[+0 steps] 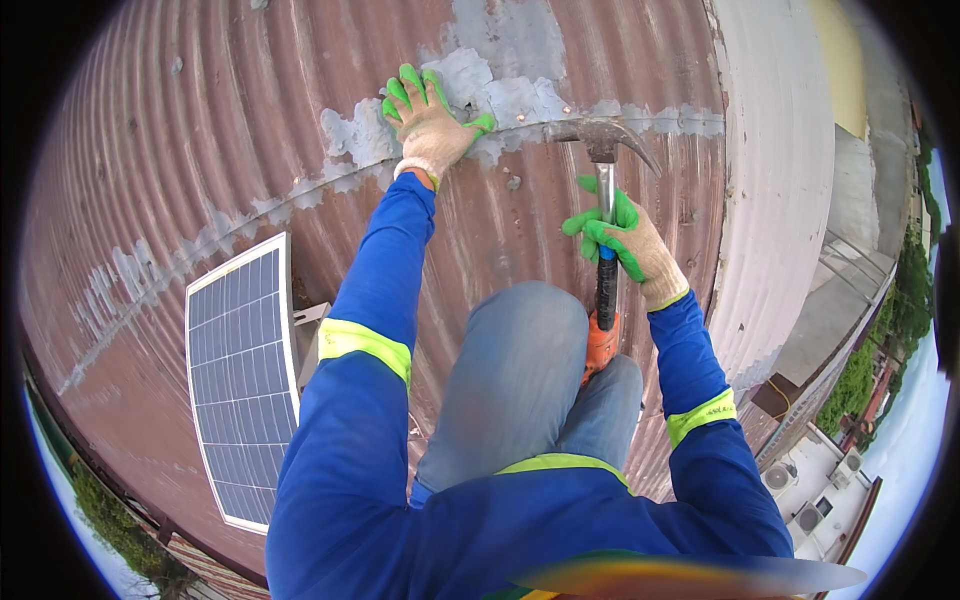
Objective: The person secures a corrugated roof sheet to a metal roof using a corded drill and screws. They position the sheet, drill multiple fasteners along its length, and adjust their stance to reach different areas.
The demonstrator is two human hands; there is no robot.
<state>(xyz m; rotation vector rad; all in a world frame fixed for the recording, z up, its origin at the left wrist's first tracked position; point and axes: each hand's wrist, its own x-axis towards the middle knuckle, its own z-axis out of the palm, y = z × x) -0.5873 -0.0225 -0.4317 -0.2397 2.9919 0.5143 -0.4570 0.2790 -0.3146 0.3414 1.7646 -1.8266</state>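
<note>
head view: right of the middle, the right hand (640, 243) is curled around the handle of a claw hammer (606, 187), its metal head just above the fingers. at upper middle, the left hand (430, 130) rests, fingers spread wide, on the corrugated roof (480, 225).

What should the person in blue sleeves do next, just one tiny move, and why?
Perhaps slide the cream-and-green gloved left hand a bit further left along the brown corrugated roof: its thumb points toward the steel claw hammer, which the cream-and-green gloved right hand holds by its shaft.
</note>
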